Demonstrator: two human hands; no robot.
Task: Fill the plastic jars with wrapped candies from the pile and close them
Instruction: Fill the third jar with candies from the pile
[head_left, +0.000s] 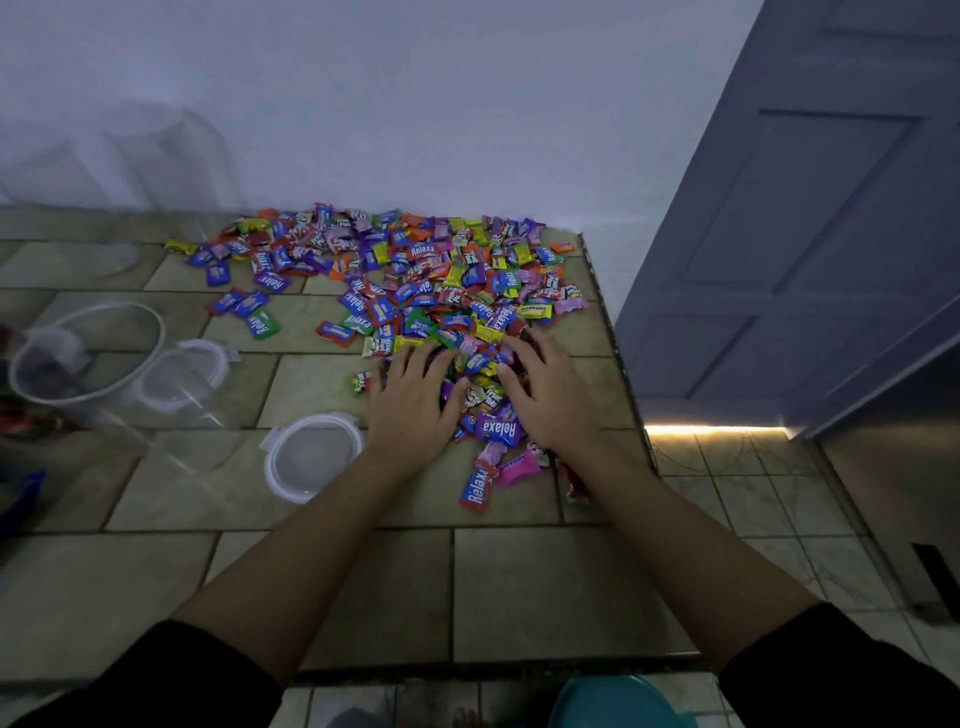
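Multicoloured wrapped candies (415, 270) lie heaped on a tiled counter (519, 587), with both hands laid on the pile's near edge.
The pile spreads from the back wall toward the counter's right edge. The left hand (410, 402) and right hand (548, 400) rest palm-down side by side on the candies, fingers spread and only slightly bent, pinching nothing that shows. A few loose pieces, among them a blue Relaxa candy (477, 491), lie between the wrists. Just left of the left wrist sits a clear round lid (311, 457); a second lid (189, 374) lies farther left, beside an open clear plastic jar (119, 306) with something dark at its bottom. A grey-blue panelled door (810, 234) stands to the right.
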